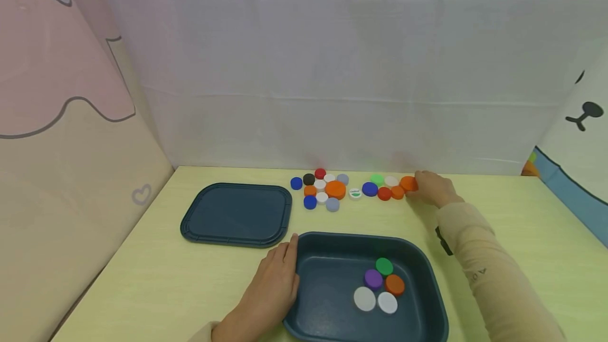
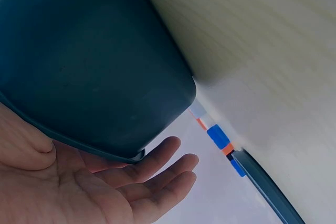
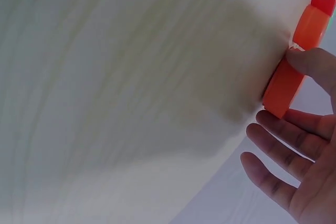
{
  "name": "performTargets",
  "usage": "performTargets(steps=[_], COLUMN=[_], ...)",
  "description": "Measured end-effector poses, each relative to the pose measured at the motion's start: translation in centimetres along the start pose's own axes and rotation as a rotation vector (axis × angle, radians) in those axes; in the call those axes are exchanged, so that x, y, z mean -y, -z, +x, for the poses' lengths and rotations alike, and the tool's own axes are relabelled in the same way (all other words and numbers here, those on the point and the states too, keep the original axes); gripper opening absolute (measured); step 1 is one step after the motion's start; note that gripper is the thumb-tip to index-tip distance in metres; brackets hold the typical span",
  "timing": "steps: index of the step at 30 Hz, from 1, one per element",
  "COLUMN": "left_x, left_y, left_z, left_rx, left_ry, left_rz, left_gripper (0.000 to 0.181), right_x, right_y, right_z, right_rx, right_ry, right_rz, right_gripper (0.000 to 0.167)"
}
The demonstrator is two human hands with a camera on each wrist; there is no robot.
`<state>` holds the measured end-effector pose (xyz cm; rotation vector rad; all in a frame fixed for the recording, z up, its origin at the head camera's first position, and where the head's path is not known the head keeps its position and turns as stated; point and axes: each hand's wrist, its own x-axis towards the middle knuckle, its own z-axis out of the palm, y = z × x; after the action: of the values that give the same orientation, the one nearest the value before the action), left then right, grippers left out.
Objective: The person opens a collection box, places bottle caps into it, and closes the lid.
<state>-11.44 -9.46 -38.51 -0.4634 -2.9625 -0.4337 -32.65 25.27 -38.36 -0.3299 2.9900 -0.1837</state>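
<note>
At the far right of the row of bottle caps, my right hand [image 1: 433,188] pinches a large orange cap [image 1: 409,183] between thumb and fingers. The right wrist view shows this orange cap [image 3: 283,86] standing at the table, the other fingers spread loosely. My left hand [image 1: 272,285] rests along the left rim of a dark blue bin [image 1: 328,300], its fingers fairly straight in the left wrist view. Inside the bin lie a green cap [image 1: 384,266], a purple cap [image 1: 373,279], an orange cap [image 1: 395,285] and two white caps [image 1: 364,299].
A dark blue lid [image 1: 237,214] lies flat left of the caps. Several loose caps, including a wide orange one [image 1: 335,190], a blue one [image 1: 370,189] and a red one [image 1: 384,193], spread along the table's back. A white sheet [image 1: 332,67] hangs behind.
</note>
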Motion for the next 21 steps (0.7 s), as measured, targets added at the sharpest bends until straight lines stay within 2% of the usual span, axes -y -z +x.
performTargets(steps=[9,21], left_x=[0.1,0.0], left_y=[-0.1,-0.1], left_z=[0.1,0.0], left_rx=[0.020,-0.003], left_ry=[0.008,-0.006], left_rz=[0.008,0.020], left_gripper=[0.056,0.056], right_x=[0.2,0.7], right_y=[0.9,1.3], right_z=[-0.7,-2.0], right_rx=[-0.076,-0.096], right_ry=[0.028,0.042], right_rz=[0.000,-0.044], right_gripper=[0.034,0.039])
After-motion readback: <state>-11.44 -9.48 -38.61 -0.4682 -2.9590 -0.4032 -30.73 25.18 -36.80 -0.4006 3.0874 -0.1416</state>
